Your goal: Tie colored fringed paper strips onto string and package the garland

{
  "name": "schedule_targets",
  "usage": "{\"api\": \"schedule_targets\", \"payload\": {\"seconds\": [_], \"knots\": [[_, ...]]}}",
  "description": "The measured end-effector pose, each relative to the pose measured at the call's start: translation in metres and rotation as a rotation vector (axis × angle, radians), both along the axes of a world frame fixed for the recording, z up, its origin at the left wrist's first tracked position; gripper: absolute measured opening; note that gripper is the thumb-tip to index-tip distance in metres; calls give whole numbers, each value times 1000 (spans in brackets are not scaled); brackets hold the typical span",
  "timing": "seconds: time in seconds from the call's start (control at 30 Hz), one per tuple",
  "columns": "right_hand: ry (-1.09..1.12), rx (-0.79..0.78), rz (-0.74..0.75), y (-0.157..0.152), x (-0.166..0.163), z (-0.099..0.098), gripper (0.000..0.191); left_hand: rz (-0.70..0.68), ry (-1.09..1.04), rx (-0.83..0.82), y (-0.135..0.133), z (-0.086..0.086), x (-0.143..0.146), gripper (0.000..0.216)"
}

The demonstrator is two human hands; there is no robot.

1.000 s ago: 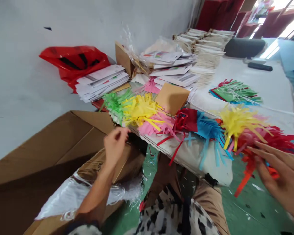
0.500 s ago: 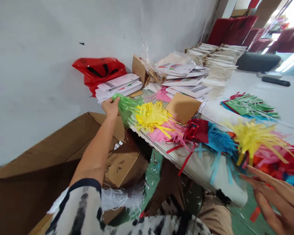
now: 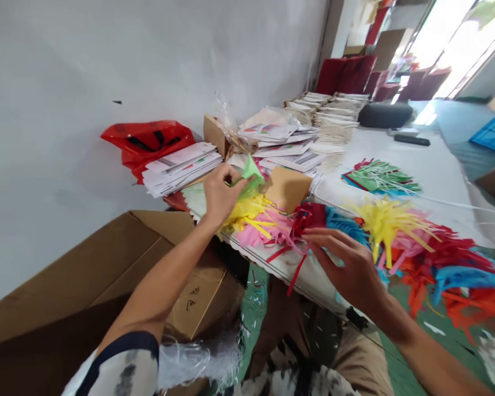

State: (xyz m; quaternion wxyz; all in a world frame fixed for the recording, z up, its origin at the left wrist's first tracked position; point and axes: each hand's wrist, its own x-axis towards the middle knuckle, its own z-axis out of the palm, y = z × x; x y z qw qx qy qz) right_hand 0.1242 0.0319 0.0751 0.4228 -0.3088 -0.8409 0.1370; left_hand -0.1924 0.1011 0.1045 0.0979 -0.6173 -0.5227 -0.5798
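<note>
My left hand (image 3: 223, 192) pinches a green fringed tissue sheet (image 3: 251, 171) and holds it over the pile by the table's near edge. Under the green sheet is a bunch of yellow fringed tissue (image 3: 243, 213), with pink fringed tissue (image 3: 266, 226) beside it. Toward the right follow a red fringed piece (image 3: 317, 214) and a blue one (image 3: 346, 223). My right hand (image 3: 344, 261) reaches over the table edge with fingers stretched and thumb apart, its fingertips at the red piece. Whether they touch it I cannot tell.
Envelopes and printed papers (image 3: 181, 165) lie by the wall near a red plastic bag (image 3: 148, 143). Stacked white bags (image 3: 336, 118) stand farther back. More colourful fringes (image 3: 396, 225) hang over the right edge. A large open cardboard box (image 3: 107, 264) stands lower left.
My left hand has moved right, lifting the green fringed sheet off the table's left end over the yellow bunch. My right hand has come in from the lower right to the red piece.
</note>
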Motion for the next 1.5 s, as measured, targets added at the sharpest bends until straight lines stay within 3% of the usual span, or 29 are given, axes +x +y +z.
{"api": "schedule_targets", "payload": {"seconds": [0.07,0.17,0.23,0.37,0.53,0.67,0.83,1.0,1.1,1.23,1.37,1.43,1.5], "knots": [[89,-72,-43,16,-27,8,19,-80,136,-11,-7,-14,25,42],[67,-47,-146,37,-54,11,31,-149,303,-63,-15,-31,46,41],[-1,-3,-211,46,-65,8,33,-159,410,-100,-20,-36,52,38],[-111,56,-302,53,-69,2,15,-158,583,-189,-24,-34,52,33],[-147,50,-346,57,-59,-3,19,-265,432,-248,-16,-30,35,21],[-74,-122,-290,61,-54,-5,12,-294,416,-206,-12,-28,28,7],[98,-365,-176,63,-52,-5,8,-206,434,-112,-17,-25,32,9],[-19,-241,-213,45,-46,2,19,-59,493,-31,-25,-25,40,10],[-151,-119,-260,15,-18,3,21,-62,525,-28,-28,-28,46,9],[-254,8,-549,-40,70,-16,23,-118,435,-29,-33,-36,50,11],[-483,-35,-955,-98,173,-44,31,-149,299,-37,-34,-49,44,14],[-634,-69,-1130,-119,209,-55,36,-121,263,-38,-31,-56,39,12],[-779,-101,-1208,-132,231,-65,38,-107,245,-33,-29,-61,37,11]]}}
